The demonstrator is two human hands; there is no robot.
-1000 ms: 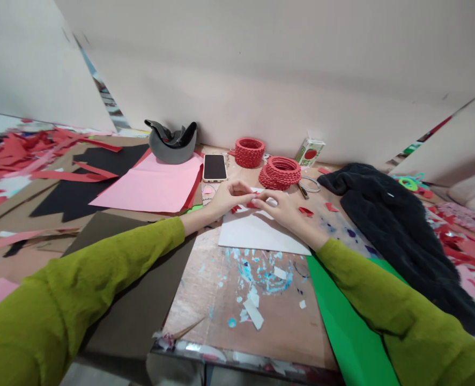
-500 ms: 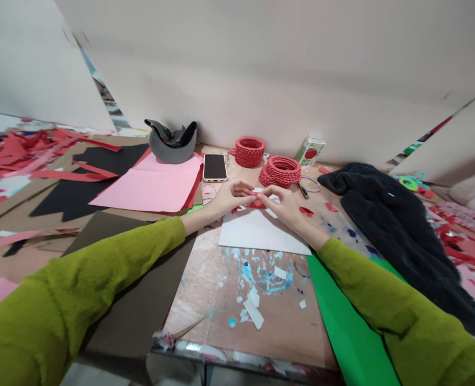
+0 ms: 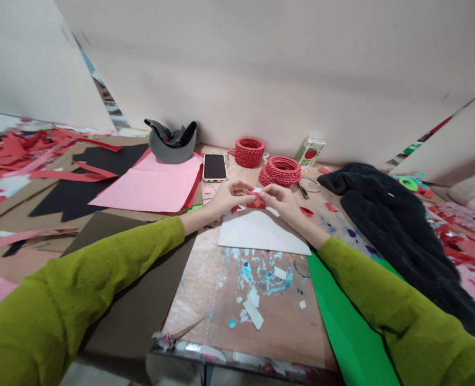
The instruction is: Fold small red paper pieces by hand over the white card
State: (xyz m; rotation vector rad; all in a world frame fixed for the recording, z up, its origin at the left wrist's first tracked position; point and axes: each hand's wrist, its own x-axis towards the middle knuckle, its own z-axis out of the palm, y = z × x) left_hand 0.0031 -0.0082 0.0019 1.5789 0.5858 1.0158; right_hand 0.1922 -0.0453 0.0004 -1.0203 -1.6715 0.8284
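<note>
A small folded red paper piece (image 3: 256, 201) is pinched between my two hands. My left hand (image 3: 230, 197) grips its left side, with fingers bent over it. On its right side, the thumb and fingertips of my right hand (image 3: 282, 202) close on it. Both hands are over a white sheet (image 3: 261, 234) lying on the wooden table (image 3: 286, 327). Just beyond my hands stand a red zigzag paper ring (image 3: 250, 152) and a second stack of red rings (image 3: 281, 171).
Behind lie a phone (image 3: 215, 167), a grey cap (image 3: 173, 143) and a small carton (image 3: 311, 151). Pink paper (image 3: 153, 182) is at the left. Dark fuzzy cloth (image 3: 394, 230) and green paper (image 3: 342, 316) lie at the right. Red scraps cover the far left.
The red paper piece now shows more of its face between my fingertips. My fingers have shifted slightly around it, and my right fingertips are a little farther right.
</note>
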